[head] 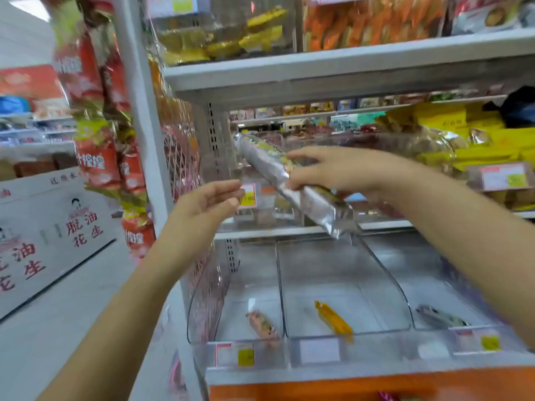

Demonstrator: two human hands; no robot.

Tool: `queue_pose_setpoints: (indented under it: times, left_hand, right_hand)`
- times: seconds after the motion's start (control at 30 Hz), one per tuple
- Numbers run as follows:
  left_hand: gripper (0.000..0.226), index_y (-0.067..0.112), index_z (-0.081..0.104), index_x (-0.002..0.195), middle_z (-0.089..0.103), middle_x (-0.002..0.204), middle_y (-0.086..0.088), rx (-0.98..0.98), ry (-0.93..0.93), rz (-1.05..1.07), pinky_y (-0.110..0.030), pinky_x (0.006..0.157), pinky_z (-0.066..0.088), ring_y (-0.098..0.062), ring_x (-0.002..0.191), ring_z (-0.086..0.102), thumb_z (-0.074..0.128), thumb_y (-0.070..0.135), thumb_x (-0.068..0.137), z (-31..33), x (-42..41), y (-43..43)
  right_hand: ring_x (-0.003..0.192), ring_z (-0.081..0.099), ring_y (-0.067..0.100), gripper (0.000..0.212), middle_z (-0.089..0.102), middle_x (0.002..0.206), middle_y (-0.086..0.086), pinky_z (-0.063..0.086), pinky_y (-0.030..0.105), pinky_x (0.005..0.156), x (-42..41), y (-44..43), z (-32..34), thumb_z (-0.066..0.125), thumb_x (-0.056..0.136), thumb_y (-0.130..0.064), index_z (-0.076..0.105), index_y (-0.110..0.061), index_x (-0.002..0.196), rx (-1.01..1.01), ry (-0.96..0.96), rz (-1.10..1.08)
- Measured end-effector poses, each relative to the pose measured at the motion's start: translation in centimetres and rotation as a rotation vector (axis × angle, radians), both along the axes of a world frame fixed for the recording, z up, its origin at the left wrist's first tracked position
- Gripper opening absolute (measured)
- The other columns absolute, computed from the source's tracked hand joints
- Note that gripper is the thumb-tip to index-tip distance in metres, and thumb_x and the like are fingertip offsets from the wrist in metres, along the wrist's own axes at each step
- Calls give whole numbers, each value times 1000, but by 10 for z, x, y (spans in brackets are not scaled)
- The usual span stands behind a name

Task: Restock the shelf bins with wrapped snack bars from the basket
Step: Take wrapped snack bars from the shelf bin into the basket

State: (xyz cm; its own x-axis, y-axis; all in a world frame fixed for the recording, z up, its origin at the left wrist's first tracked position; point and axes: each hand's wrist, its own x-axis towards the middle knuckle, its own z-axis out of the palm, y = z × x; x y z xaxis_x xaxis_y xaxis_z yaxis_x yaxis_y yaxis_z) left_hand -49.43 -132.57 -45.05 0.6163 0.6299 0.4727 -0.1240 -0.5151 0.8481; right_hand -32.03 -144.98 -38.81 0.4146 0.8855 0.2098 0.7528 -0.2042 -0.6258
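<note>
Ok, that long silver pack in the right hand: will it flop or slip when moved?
The silver pack is probably fairly stiff: it runs straight past both sides of the right hand without drooping. Its glossy foil looks slippery, so the fingers may need a firm hold. It seems light, held one-handed mid-length.

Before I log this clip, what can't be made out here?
All in the head view:
- Print on the silver wrapped pack in the right hand: smeared by motion blur.
- Orange basket: cut off by the bottom edge, contents mostly unseen.
- Bin price tags: blurred, unreadable.
</note>
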Motion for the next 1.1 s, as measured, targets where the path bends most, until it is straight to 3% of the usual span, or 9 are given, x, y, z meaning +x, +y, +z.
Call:
queue_pose_setpoints:
  times: [0.07,0.17,0.33,0.43,0.53,0.67,0.8,0.97,1.1]
  left_hand:
    - [36,22,53,131,57,124,12,358,163,259,-28,100,43,-5,111,56,53,17,96,13,4,25]
    - [45,20,41,142,39,148,3,658,425,388,-30,112,22,-15,141,26,49,27,98,18,13,64]
    - [49,17,40,142,30,153,2,691,515,294,-31,114,19,6,135,-16,49,34,97,4,19,95]
    - [50,18,39,142,25,155,1,715,481,276,-30,112,21,8,131,-19,51,33,96,0,15,96]
    - [50,18,38,141,23,156,2,733,474,266,-26,111,20,9,130,-18,51,33,96,-1,14,97]
    - [52,19,37,142,24,156,5,761,460,271,-26,112,19,9,132,-19,51,36,95,-4,14,101]
    - [49,22,38,140,20,156,7,747,422,262,-26,112,19,10,132,-20,51,36,95,-8,14,103]
    - [47,22,40,138,24,154,8,739,391,249,-27,112,19,9,135,-20,52,34,94,-11,18,106]
    - [45,21,41,136,31,151,8,753,368,241,-26,112,19,6,139,-17,53,33,94,-13,20,109]
  right_hand:
    - [98,57,37,37,56,133,13,42,27,65,11,27,27,66,80,-40,62,-22,112,-69,99,-15]
    - [79,46,26,36,47,95,16,44,29,64,22,72,56,67,74,-45,57,-20,97,-154,172,-75]
    - [77,59,24,44,60,95,11,51,29,70,25,127,71,60,89,-32,53,-17,130,-295,200,-106]
    - [70,53,24,11,59,71,10,48,30,73,25,151,60,59,91,-21,60,-10,90,-392,161,-130]
    - [90,52,25,14,52,91,10,49,36,90,30,178,44,55,93,-20,52,-12,81,-450,113,-165]
    - [72,49,23,43,45,88,11,45,27,58,23,196,28,43,102,-30,39,-2,135,-508,-63,-173]
    - [121,49,31,56,39,146,15,45,34,89,21,206,19,43,102,-33,30,-3,147,-554,-279,-176]
    - [106,50,28,39,44,138,15,45,34,91,25,217,15,47,101,-30,44,-6,131,-635,-311,-150]
    - [99,56,30,62,49,130,19,49,37,97,33,226,12,51,98,-40,33,-2,144,-700,-207,-206]
